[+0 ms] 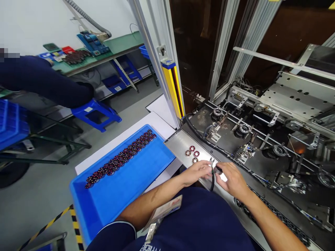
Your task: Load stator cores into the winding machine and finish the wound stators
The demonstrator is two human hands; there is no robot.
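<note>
In the head view, a pair of small pliers (212, 177) with dark handles stands between my hands, its metal jaws pointing away from me. My left hand (197, 173) has its fingers closed against the pliers. Opposite it, my right hand (232, 178) pinches a small dark round part (217, 169), largely covered by the fingers. Just beyond my left hand, several small round red-and-metal parts, one of them a slotted disc (196, 153), lie on the silvery metal ledge (175, 142).
To the left, a blue tray (146, 164) holds long rows of dark round parts (115, 164). Machine fixtures (243, 130) fill the right side, behind a black cable. A yellow guard post (173, 89) rises ahead. Another person (44, 82) sits on a blue stool (96, 113) at far left.
</note>
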